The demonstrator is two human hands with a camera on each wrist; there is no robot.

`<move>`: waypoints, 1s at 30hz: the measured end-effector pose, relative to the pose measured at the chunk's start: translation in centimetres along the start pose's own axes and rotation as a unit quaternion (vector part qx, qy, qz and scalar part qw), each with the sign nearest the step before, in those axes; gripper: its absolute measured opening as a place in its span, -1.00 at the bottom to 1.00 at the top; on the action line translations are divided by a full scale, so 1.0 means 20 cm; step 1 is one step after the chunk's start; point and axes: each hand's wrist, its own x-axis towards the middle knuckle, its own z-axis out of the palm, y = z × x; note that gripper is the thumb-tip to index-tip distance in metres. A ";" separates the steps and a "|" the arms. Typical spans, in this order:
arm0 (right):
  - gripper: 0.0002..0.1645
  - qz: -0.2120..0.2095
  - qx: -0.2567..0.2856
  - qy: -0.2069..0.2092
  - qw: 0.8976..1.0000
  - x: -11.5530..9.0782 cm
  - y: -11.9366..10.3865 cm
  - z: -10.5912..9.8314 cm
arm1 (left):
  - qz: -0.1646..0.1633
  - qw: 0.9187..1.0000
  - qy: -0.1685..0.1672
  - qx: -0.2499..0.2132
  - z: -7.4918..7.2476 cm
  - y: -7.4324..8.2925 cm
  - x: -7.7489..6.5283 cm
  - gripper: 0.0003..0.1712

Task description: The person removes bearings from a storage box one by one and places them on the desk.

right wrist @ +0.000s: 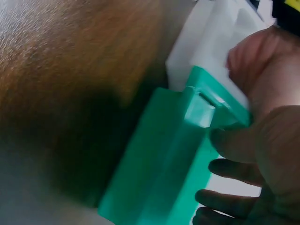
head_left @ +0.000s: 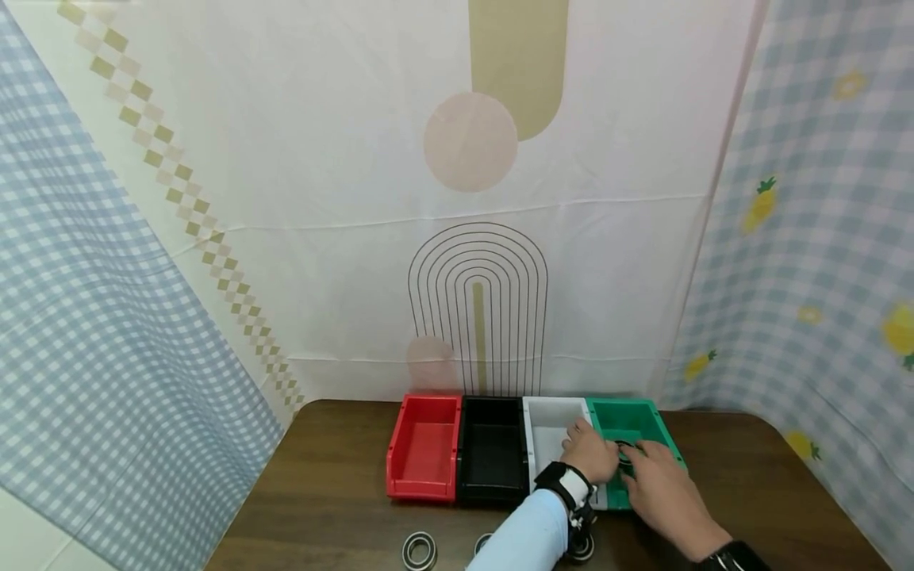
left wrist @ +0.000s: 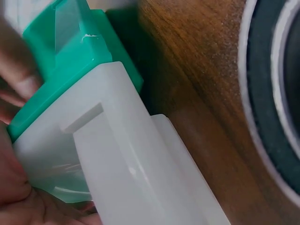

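In the head view a ring-shaped bearing (head_left: 625, 452) shows over the green bin (head_left: 624, 414), between my two hands. My right hand (head_left: 666, 490) reaches over this bin and pinches the bearing between thumb and fingers. My left hand (head_left: 591, 455) lies across the white bin (head_left: 548, 412), its right side close against the bearing. In the left wrist view, the white bin's wall (left wrist: 126, 145) partly hides the left fingers; I cannot tell whether they grip anything. The right wrist view shows the right hand (right wrist: 276, 154) beside the green bin (right wrist: 145, 150), bearing hidden.
A red bin (head_left: 426, 448) and a black bin (head_left: 493, 452) stand left of the white one, all side by side. In front of them lie a bearing (head_left: 419, 551), another bearing (head_left: 481, 542) and a third bearing (head_left: 582, 549) on the wooden table (head_left: 314, 492). Cloth curtains (head_left: 343, 159) surround the table.
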 end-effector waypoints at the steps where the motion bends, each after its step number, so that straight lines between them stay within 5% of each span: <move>1: -0.45 0.002 0.002 -0.010 1.000 0.01 0.01 0.01 | 0.000 1.000 0.000 -0.002 0.00 0.00 0.00 -0.46; 13: -0.45 0.054 0.056 -0.054 0.996 0.12 0.09 0.10 | 0.003 1.000 -0.012 -0.020 0.01 0.00 0.01 -0.46; 21: -0.49 0.047 0.098 -0.051 0.993 0.18 0.12 0.16 | 0.004 1.000 -0.001 -0.007 0.00 0.01 0.01 -0.50; 30: -0.52 0.040 0.076 -0.047 0.995 0.24 0.14 0.21 | 0.010 1.000 -0.003 -0.010 -0.01 0.00 -0.01 -0.50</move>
